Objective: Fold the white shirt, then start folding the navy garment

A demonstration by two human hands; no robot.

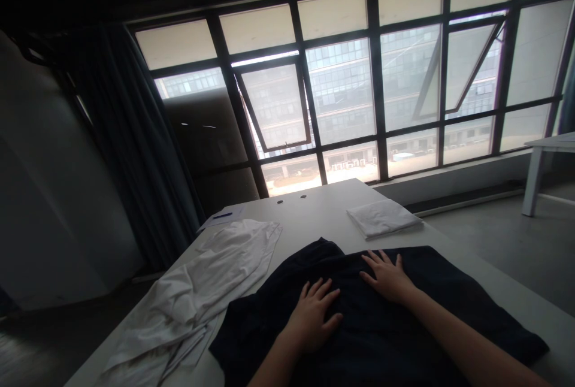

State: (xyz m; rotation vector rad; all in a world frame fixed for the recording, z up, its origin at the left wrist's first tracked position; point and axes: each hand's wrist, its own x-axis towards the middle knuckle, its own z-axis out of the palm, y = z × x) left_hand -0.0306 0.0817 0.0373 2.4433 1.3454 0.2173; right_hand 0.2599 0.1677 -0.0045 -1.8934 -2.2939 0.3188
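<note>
Under your spread left hand [315, 315] and right hand [389, 276], one dark cloth [372, 333] stretches lengthwise left to right; one rumpled white heap [193, 285] lies left of them, one folded white cloth [383, 218] beyond.

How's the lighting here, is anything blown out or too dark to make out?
Head view: strong backlight, the windows partly washed out; the curtain lies in shadow; the dark cloth shows little fold detail; left hand and right hand read clearly.
</note>
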